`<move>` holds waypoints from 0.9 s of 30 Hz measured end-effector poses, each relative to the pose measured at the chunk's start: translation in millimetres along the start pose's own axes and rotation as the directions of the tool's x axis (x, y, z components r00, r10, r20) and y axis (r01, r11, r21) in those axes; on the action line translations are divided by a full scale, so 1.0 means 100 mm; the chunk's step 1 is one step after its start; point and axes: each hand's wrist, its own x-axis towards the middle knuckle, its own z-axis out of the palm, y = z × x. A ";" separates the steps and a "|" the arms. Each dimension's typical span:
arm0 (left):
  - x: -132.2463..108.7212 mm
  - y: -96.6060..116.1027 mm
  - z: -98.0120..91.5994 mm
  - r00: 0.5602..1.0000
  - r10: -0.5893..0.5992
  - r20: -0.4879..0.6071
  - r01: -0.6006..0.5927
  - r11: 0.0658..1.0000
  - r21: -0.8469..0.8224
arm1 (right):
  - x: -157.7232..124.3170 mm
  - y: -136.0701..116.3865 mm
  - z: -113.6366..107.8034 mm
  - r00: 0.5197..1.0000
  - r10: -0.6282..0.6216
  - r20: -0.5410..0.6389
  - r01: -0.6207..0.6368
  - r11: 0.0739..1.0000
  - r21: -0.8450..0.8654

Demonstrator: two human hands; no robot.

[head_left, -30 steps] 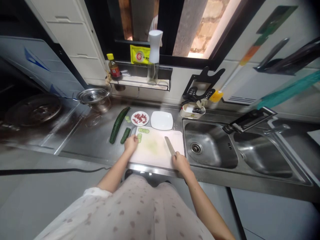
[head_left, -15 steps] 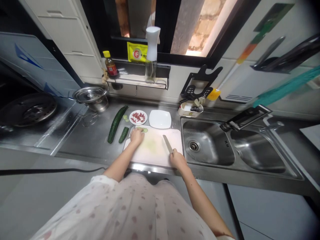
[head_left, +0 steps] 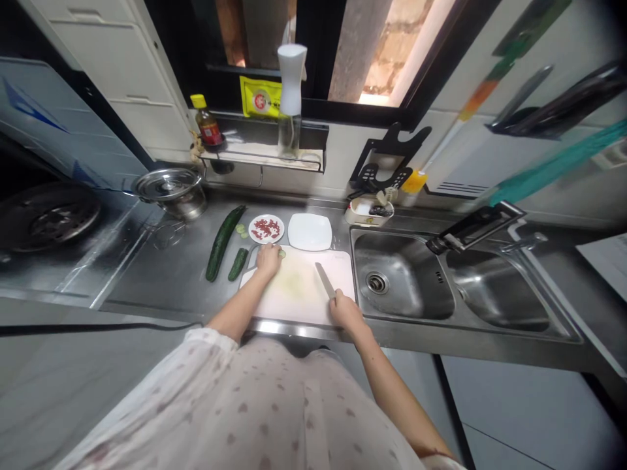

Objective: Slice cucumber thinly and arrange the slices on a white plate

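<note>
Head view: bare right hand [head_left: 347, 309] wraps round a grey steel knife [head_left: 325, 281], angled over the white rectangular board [head_left: 296, 302]!
Bare left hand [head_left: 268, 260] stretches forward, palm down, by a pale-green cucumber slice [head_left: 283, 254] near the board's far-left corner; whether it's pinching, I can't tell.

hands [head_left: 268, 260] [head_left: 347, 309] 2 | knife [head_left: 324, 279] 1 | board [head_left: 294, 303] 1 | cucumbers [head_left: 224, 243] [head_left: 238, 264] 2 | plates [head_left: 253, 228] [head_left: 309, 232] 2 | sink basins [head_left: 411, 281] [head_left: 504, 300] 2

This is a kitchen: it has a double stainless-steel sink [head_left: 416, 287], and left of this sink are a white rectangular cutting board [head_left: 300, 294] and a silver lidded metal pot [head_left: 177, 194].
</note>
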 end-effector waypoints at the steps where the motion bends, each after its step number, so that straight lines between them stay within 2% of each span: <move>1: 0.00 0.00 0.00 1.000 -0.016 0.001 0.016 0.999 -0.030 | 0.00 0.00 0.00 1.000 -0.002 0.002 0.002 1.000 0.001; 6: -0.05 0.01 0.04 0.983 -0.145 0.111 0.171 0.944 -0.283 | 0.00 0.00 -0.02 1.000 -0.004 0.003 0.004 1.000 0.000; 10: -0.20 0.07 0.11 0.969 -0.148 0.196 0.211 0.909 -0.360 | -0.01 -0.01 -0.05 1.000 0.008 0.006 -0.008 1.000 -0.003; 14: -0.35 0.18 0.18 0.969 -0.144 0.200 0.208 0.915 -0.346 | -0.05 -0.06 -0.05 0.999 -0.024 -0.039 0.022 0.999 -0.037; 18: -0.41 0.21 0.17 0.978 -0.119 0.170 0.158 0.959 -0.237 | -0.16 -0.16 -0.01 0.993 -0.104 -0.061 0.100 0.993 -0.070; 24: -0.41 0.17 0.14 0.990 -0.070 0.119 0.086 0.987 -0.133 | -0.30 -0.33 0.04 0.987 -0.161 -0.009 0.159 0.979 -0.124; 27: -0.39 0.16 0.15 0.989 -0.081 0.123 0.096 0.988 -0.120 | -0.32 -0.36 0.06 0.983 -0.182 -0.002 0.180 0.973 -0.144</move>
